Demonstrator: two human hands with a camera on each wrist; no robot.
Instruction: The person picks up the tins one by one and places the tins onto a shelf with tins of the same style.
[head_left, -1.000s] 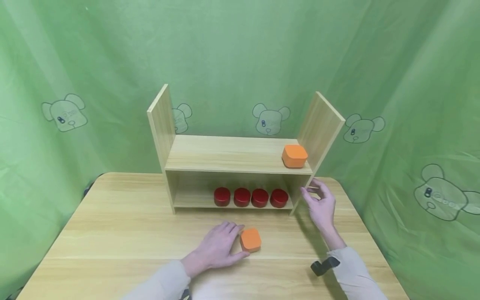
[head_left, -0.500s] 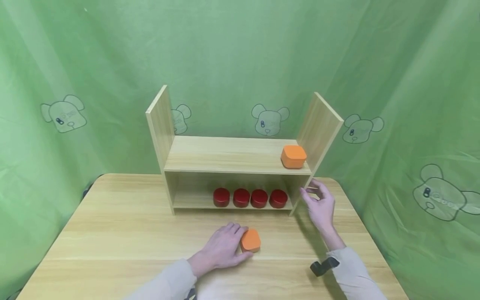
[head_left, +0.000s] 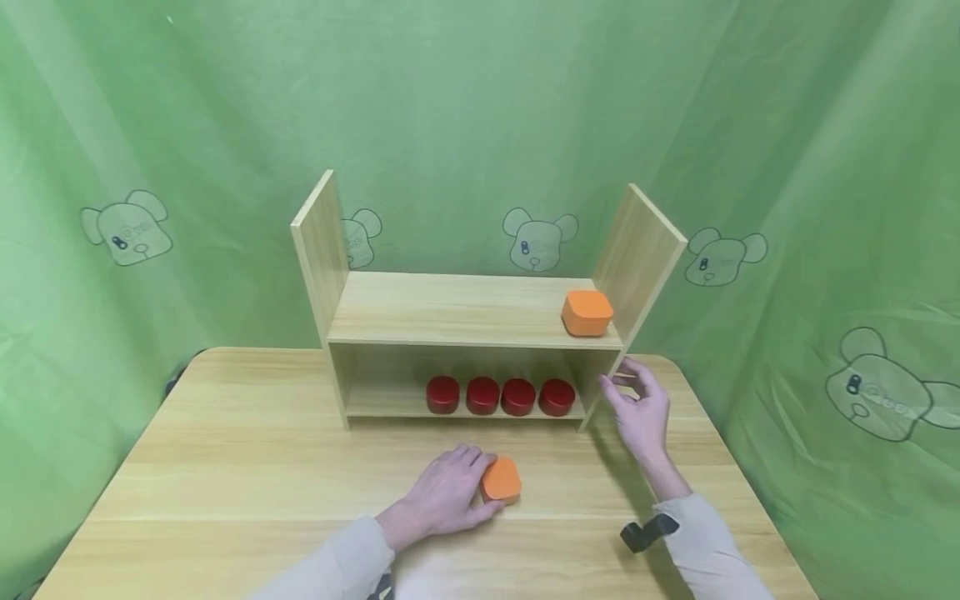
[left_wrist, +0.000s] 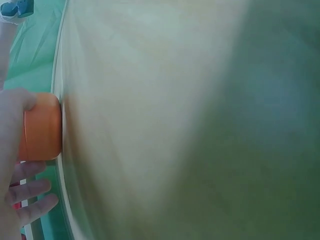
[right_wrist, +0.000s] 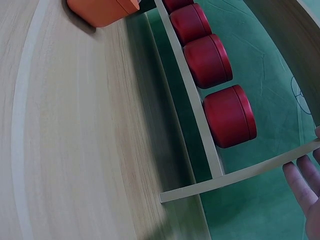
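Note:
On the table in front of the shelf, my left hand (head_left: 447, 493) holds an orange rounded-square tin (head_left: 502, 481) between thumb and index finger. The left wrist view shows the thumb on this tin (left_wrist: 42, 127), the other fingers spread beyond it. My right hand (head_left: 640, 408) grips the front edge of the right side panel of the wooden shelf (head_left: 465, 340), just below the upper board. In the right wrist view its fingers (right_wrist: 300, 187) lie against the panel's outer face. Another orange tin (head_left: 587, 313) sits at the right end of the upper board.
Several round red tins stand in a row on the lower board, the rightmost red tin (head_left: 557, 397) near the right panel. The light wooden table (head_left: 225, 467) runs under everything. A green curtain (head_left: 465, 100) hangs behind and at both sides.
My left hand has moved slightly right, and its thumb and index finger now close round the front orange tin. My right hand stays on the shelf panel.

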